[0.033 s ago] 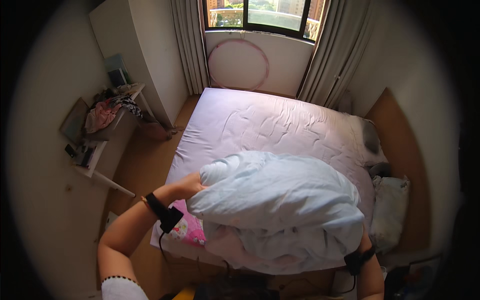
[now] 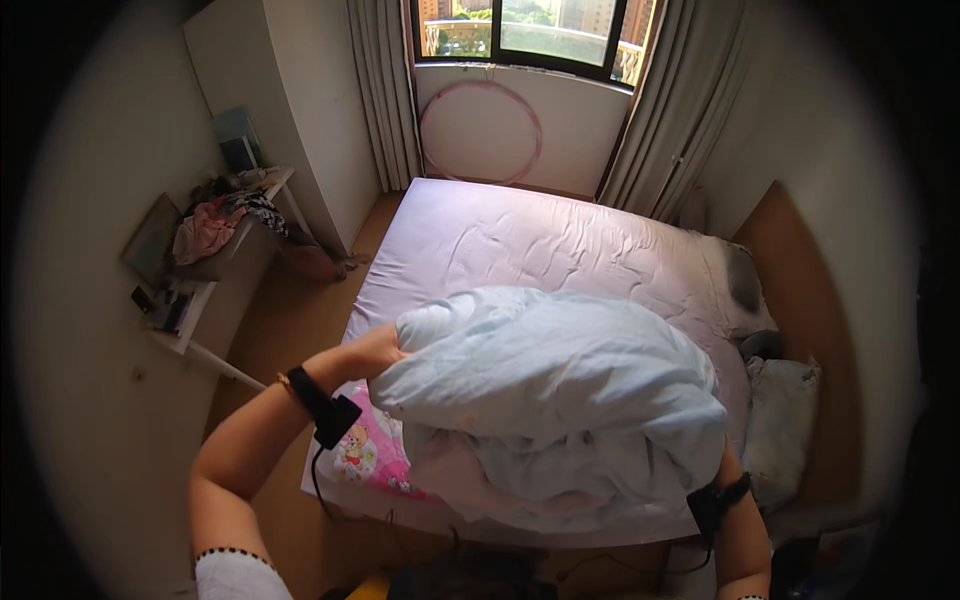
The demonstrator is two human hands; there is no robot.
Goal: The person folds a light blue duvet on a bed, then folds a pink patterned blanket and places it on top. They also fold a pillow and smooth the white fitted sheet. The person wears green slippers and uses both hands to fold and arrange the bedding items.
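Pale blue quilt (image 2: 560, 360) lies bunched in a broad, rumpled heap at the near side of the bed (image 2: 440, 240), its top puffed up between the person's two arms. The left hand (image 2: 380, 350) pinches the quilt at its left edge, the fingers mostly hidden in the fold. At the opposite end the right forearm (image 2: 740, 530) runs up behind the cloth; the right hand is covered, so I cannot tell whether it is closed or spread. Each wrist wears a black strap with a small dark box, and a cable hangs from the left box (image 2: 337, 422).

Below the quilt's front spills a pale pink cloth (image 2: 465, 485), and just left of that lies a bright pink printed cloth (image 2: 375, 450) with a cartoon bear. A wrinkled lilac sheet covers the mattress. Toward the right stand a light pillow (image 2: 785, 420) and a brown headboard (image 2: 825, 340).

Farther out, a pink hoop (image 2: 541, 135) leans on the wall under the window (image 2: 555, 35), between grey curtains (image 2: 385, 100). Along the left wall, a white table (image 2: 205, 300) carries heaped clothes (image 2: 210, 230).
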